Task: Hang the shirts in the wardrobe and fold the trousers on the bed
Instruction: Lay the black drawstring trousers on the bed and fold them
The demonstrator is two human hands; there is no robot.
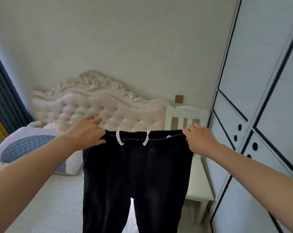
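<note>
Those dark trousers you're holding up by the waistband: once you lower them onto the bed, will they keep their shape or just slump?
Probably slump. The dark trousers hang limp between the left hand and right hand, legs dropping straight down, so the fabric looks soft. The waistband sags slightly between the grips, which suggests some weight. Likely not slippery, since pinching only the corners holds them.

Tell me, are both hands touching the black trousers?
Touching. The head view shows the left hand pinching one end of the waistband of the trousers and the right hand pinching the other end, holding them up above the bed.
</note>
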